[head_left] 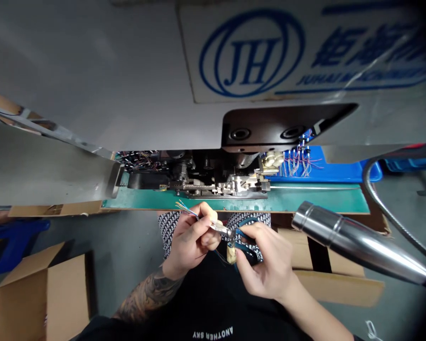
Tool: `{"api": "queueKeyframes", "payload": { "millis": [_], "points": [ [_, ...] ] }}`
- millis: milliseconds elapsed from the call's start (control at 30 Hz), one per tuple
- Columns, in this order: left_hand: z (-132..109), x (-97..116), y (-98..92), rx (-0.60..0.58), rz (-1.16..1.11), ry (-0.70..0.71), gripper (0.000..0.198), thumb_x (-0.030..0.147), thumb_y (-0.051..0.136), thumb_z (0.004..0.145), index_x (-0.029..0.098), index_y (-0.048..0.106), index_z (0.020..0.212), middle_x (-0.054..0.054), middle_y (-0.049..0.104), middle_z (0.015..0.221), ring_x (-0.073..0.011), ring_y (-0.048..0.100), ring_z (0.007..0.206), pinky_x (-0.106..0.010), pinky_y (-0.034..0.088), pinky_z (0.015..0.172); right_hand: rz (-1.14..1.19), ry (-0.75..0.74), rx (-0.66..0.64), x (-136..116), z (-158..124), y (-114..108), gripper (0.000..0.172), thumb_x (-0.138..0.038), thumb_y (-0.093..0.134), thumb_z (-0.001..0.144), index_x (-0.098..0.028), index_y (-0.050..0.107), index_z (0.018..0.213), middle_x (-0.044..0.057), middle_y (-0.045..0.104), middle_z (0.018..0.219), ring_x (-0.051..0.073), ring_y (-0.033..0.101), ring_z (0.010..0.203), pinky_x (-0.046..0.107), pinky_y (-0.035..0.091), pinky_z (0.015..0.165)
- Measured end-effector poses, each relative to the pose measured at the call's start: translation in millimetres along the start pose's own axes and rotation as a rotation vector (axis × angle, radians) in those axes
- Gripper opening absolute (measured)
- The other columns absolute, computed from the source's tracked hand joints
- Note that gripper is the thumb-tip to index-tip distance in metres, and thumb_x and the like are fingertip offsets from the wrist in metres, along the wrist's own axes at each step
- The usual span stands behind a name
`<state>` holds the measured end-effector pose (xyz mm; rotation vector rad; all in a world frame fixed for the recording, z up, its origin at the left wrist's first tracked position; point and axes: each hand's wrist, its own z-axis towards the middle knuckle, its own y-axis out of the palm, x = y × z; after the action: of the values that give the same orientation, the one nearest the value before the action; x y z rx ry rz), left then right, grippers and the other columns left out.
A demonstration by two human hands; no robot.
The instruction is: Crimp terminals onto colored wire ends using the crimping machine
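Pinched between the fingers of my left hand is a thin cable, its coloured wire ends fanned out to the upper left. My right hand is closed on pliers with blue-green handles. The metal jaws point left and reach the fingertips of my left hand; what lies between them is too small to tell. A yellowish piece sits at the pliers beside my right thumb. Both hands are in front of the green bench edge, above my lap.
A large grey machine stands close ahead, its metal mechanism over the bench. At the right are a blue tray with wires and a steel lamp tube. Cardboard boxes stand at lower left and right.
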<state>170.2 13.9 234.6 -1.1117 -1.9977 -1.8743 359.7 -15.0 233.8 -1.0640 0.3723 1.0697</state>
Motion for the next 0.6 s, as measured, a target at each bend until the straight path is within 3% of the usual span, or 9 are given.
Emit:
{"api": "queueKeyframes", "payload": {
  "millis": [600],
  "points": [
    [-0.1,-0.7,-1.4,-0.031,-0.019,0.028,0.021,0.023,0.067,0.104,0.019,0.057,0.086,0.008,0.035,0.061,-0.0067,0.025,0.05,-0.011,0.032,0.047,-0.03,-0.041,0.04,1.3,-0.5,5.6,0.026,-0.01,0.069,0.093,-0.013,0.066,0.118,0.009,0.074,0.084,0.021,0.068,0.069,0.033,0.057,0.062]
  ]
}}
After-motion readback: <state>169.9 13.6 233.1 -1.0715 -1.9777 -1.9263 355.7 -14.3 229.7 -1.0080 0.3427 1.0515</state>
